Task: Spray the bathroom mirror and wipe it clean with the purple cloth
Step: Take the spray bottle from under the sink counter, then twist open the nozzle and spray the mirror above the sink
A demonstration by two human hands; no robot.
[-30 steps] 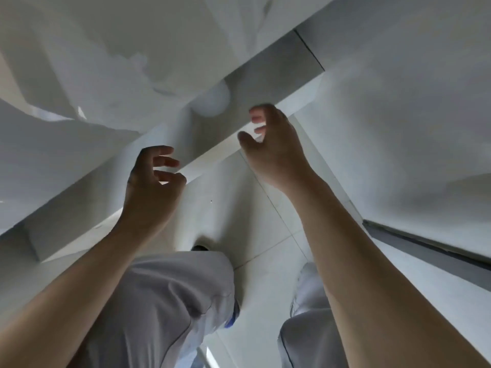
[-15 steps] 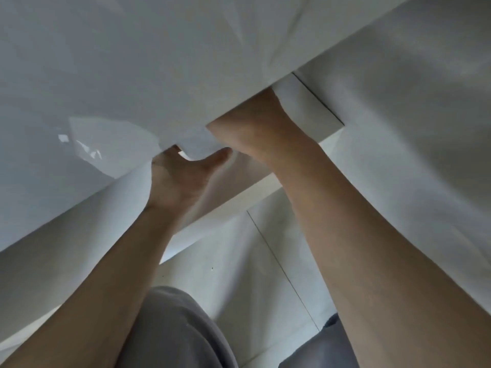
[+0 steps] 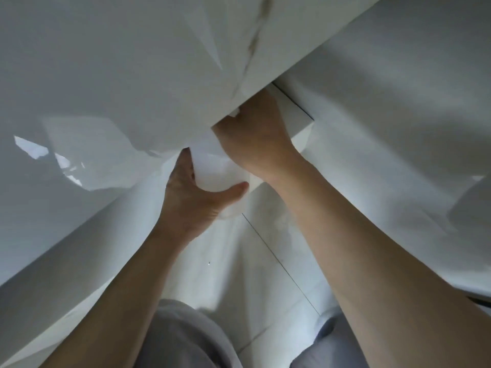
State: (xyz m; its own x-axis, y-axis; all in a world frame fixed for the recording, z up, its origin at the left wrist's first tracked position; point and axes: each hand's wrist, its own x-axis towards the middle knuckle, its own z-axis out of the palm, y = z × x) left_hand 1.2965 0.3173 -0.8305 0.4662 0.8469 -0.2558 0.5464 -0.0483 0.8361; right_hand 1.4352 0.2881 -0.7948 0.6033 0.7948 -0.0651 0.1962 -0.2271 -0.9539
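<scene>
The mirror, the spray bottle and the purple cloth are out of view. Both arms reach up under the front edge of a white marble-look countertop (image 3: 132, 75). My left hand (image 3: 191, 200) cups a white rounded object (image 3: 215, 173) just below that edge, with the thumb under it and the fingers up its left side. My right hand (image 3: 255, 136) is beside it on the right, touching the same white object. Its fingertips are hidden behind the counter's edge, so its grip cannot be made out.
A white panel (image 3: 398, 142) slopes down the right side, with a white ledge (image 3: 292, 110) next to my right hand. Below lie pale floor tiles (image 3: 247, 274) and my grey-trousered legs (image 3: 186, 335).
The view has tipped up and closer to the counter. Both hands went from hovering with curled fingers to reaching under the counter's edge, and my left hand now wraps the white object.
</scene>
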